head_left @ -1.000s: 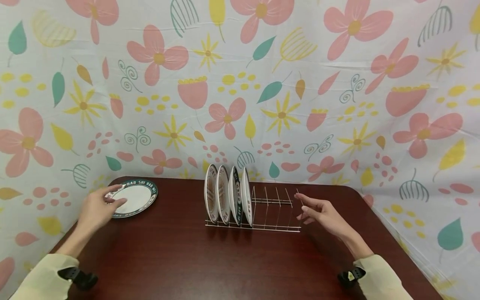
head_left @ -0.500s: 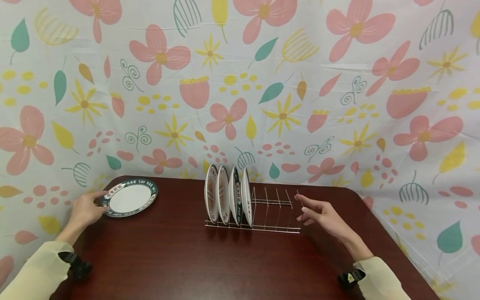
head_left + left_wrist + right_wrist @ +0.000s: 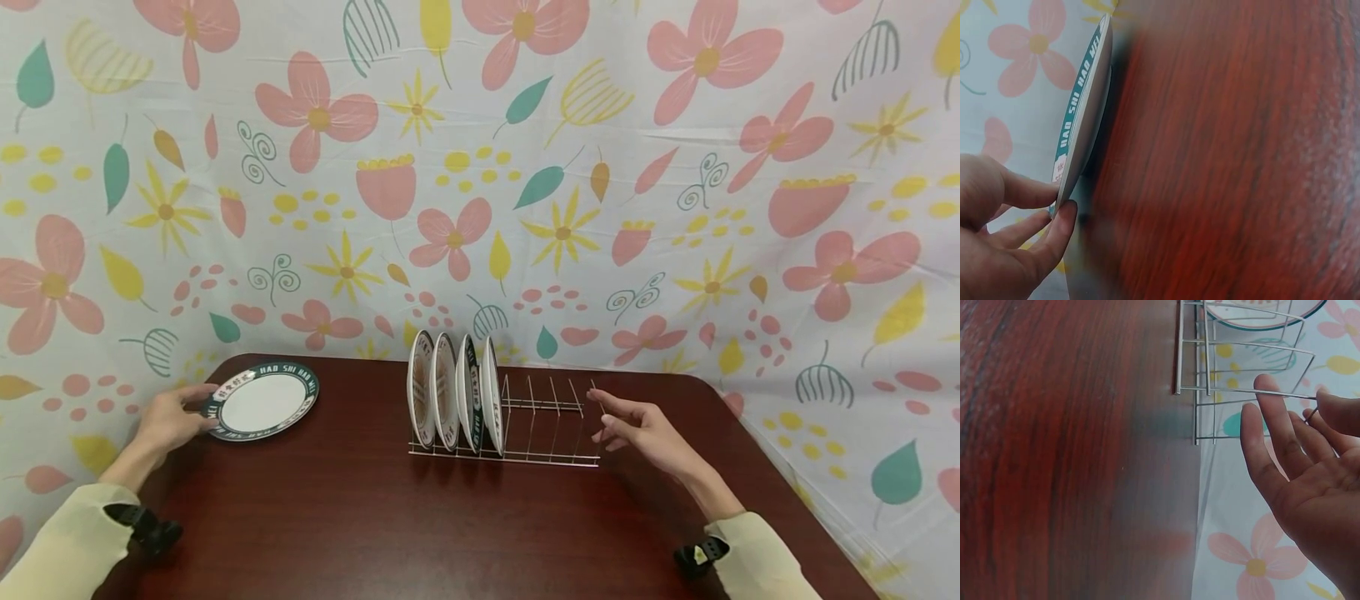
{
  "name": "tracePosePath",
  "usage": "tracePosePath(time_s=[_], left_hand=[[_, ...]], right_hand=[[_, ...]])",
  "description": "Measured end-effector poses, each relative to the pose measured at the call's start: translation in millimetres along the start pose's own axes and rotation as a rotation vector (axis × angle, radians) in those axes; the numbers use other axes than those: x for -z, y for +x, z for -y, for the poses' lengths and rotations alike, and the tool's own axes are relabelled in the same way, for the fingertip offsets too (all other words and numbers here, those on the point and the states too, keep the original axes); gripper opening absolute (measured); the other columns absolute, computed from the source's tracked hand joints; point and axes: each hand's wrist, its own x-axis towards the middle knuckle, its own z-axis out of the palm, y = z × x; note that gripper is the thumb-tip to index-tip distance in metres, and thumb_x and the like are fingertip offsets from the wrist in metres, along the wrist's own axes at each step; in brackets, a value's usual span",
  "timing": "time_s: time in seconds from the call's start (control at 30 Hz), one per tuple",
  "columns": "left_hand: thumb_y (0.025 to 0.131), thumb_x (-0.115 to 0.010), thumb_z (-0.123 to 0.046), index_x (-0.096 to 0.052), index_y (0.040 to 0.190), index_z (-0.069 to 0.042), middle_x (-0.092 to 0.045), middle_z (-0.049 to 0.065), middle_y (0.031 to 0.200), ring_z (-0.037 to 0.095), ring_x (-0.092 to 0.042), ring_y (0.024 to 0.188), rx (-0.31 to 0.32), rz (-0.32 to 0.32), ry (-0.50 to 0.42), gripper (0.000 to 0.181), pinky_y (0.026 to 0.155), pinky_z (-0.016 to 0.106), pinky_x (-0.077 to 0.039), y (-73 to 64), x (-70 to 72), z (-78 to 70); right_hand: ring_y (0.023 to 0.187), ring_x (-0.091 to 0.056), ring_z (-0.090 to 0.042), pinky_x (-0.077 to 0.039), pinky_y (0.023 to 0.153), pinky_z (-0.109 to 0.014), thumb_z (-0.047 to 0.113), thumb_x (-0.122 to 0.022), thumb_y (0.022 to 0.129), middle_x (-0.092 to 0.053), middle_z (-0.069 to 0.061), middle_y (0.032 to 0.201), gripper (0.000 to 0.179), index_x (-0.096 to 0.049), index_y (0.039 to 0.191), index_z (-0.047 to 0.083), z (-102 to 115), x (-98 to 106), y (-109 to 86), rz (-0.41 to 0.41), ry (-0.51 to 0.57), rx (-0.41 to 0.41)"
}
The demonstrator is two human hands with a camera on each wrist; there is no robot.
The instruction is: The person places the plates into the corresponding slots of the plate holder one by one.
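Note:
A white oval plate point(image 3: 268, 404) with a green lettered rim lies at the left of the table. My left hand point(image 3: 168, 418) pinches its left rim; in the left wrist view the thumb and fingers point(image 3: 1065, 215) meet on either side of the edge. Toward the middle stands a wire dish rack point(image 3: 551, 457), where several plates point(image 3: 446, 392) lean upright in its left slots. At the rack's right end, my right hand point(image 3: 641, 429) holds the end wire, thumb on one side and fingers on the other, as the right wrist view point(image 3: 1300, 444) shows.
The right slots of the rack point(image 3: 543, 406) show bare wires. Dark red-brown wood makes up the tabletop point(image 3: 465, 533), with a flowered cloth point(image 3: 480, 167) hanging close behind its back edge and along both sides.
From over the plate, my left hand has moved left and down to its left rim and now grips it. The plate has shifted very slightly right. My right hand stays at the rack.

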Motion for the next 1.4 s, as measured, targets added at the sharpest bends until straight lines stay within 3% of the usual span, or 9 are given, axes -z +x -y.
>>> tracePosePath(time_s=[0.1,0.27,0.53,0.73,0.87,1.03,1.13,1.23,1.4], left_hand=[[0.087,-0.077,0.003,-0.048,0.144,0.018,-0.046,0.045,0.142,0.037,-0.064,0.101,-0.002,0.046,-0.058,0.065,0.066,0.025,-0.057,2.0,1.2,2.1],[0.093,-0.068,0.010,-0.033,0.151,0.021,-0.032,0.052,0.147,0.016,-0.070,0.084,0.072,0.145,-0.232,0.069,0.072,0.034,-0.064,6.6,2.3,3.4],[0.096,-0.057,0.012,-0.022,0.158,0.017,-0.021,0.051,0.152,0.012,-0.066,0.086,0.196,0.195,-0.354,0.072,0.078,0.039,-0.064,9.0,4.2,2.6],[0.096,-0.053,0.013,-0.012,0.161,0.013,-0.014,0.050,0.154,0.005,-0.063,0.082,0.200,0.192,-0.464,0.077,0.081,0.039,-0.064,8.5,8.7,0.7],[0.097,-0.052,0.011,-0.003,0.161,0.013,-0.007,0.049,0.158,0.001,-0.063,0.082,0.221,0.247,-0.534,0.080,0.085,0.036,-0.063,9.8,11.5,2.2],[0.099,-0.052,0.011,0.002,0.158,0.017,-0.035,0.045,0.138,0.006,-0.067,0.083,0.249,0.304,-0.592,0.081,0.085,0.034,-0.063,11.0,14.0,4.5],[0.100,-0.053,0.010,0.003,0.159,0.017,-0.053,0.025,0.117,0.010,-0.069,0.084,0.257,0.317,-0.639,0.081,0.085,0.035,-0.063,11.4,14.7,5.3],[0.103,-0.051,0.008,0.006,0.159,0.015,-0.057,0.011,0.107,0.012,-0.071,0.084,0.245,0.331,-0.679,0.081,0.086,0.035,-0.063,10.6,14.5,5.8],[0.101,-0.051,0.008,0.008,0.161,0.010,-0.054,0.018,0.115,0.013,-0.072,0.088,0.183,0.332,-0.715,0.084,0.085,0.036,-0.063,7.7,11.8,6.8]], right_hand=[[0.095,-0.075,-0.037,-0.064,0.075,-0.049,0.004,-0.054,0.110,-0.037,-0.040,0.155,0.049,-0.042,0.156,-0.007,1,-1,0.3,0.003,0.003,0.005],[0.096,-0.074,-0.037,-0.064,0.076,-0.049,0.004,-0.053,0.110,-0.036,-0.039,0.156,0.050,-0.041,0.157,-0.007,1,0,0.0,0.005,0.006,0.003],[0.096,-0.074,-0.036,-0.064,0.076,-0.049,0.004,-0.053,0.110,-0.038,-0.037,0.156,0.050,-0.041,0.157,-0.007,2,-1,0.2,0.008,0.002,0.002],[0.096,-0.074,-0.036,-0.064,0.076,-0.050,0.004,-0.053,0.110,-0.037,-0.038,0.156,0.050,-0.040,0.157,-0.008,3,0,0.1,0.008,0.004,-0.001],[0.096,-0.074,-0.037,-0.064,0.076,-0.050,0.005,-0.053,0.110,-0.037,-0.037,0.157,0.050,-0.041,0.157,-0.007,3,0,0.1,0.007,0.010,-0.008],[0.096,-0.075,-0.036,-0.064,0.076,-0.050,0.005,-0.054,0.110,-0.038,-0.037,0.156,0.050,-0.041,0.157,-0.007,2,0,0.4,0.005,0.007,-0.009],[0.095,-0.075,-0.036,-0.064,0.075,-0.050,0.005,-0.054,0.110,-0.038,-0.037,0.156,0.050,-0.041,0.157,-0.007,2,0,0.3,0.005,0.004,-0.006],[0.095,-0.074,-0.037,-0.064,0.075,-0.050,0.005,-0.054,0.110,-0.037,-0.039,0.156,0.050,-0.041,0.157,-0.008,2,0,0.1,0.006,0.006,-0.005],[0.096,-0.074,-0.038,-0.064,0.076,-0.049,0.005,-0.054,0.110,-0.037,-0.039,0.156,0.050,-0.041,0.157,-0.008,2,0,0.1,0.006,0.008,-0.008]])
